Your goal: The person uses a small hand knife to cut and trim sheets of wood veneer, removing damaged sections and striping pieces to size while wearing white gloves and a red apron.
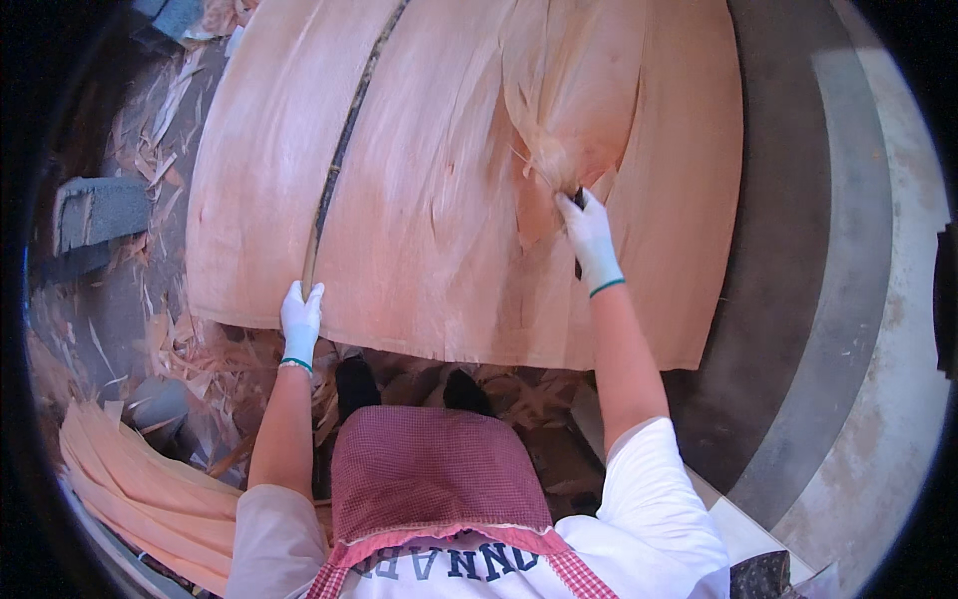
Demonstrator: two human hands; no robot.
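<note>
Broad reddish-tan wood veneer sheets (449,230) lie spread before me, with a dark narrow gap running lengthwise between two of them. At the near end of this gap, my left hand (301,321), in a white glove, is closed around a narrow pale strip (309,262). My right hand (593,240), also gloved, grips a black tool (579,198) whose kind I cannot make out; it is mostly hidden by the fingers. The tool is over the right-hand sheet, beside a torn, loose flap of veneer (574,155).
Veneer scraps (190,359) litter the floor to the left and by my feet. A grey block (100,213) stands at far left. Curved veneer sheets (150,489) are stacked at lower left. A dark floor band (778,230) and paler concrete (903,200) run along the right.
</note>
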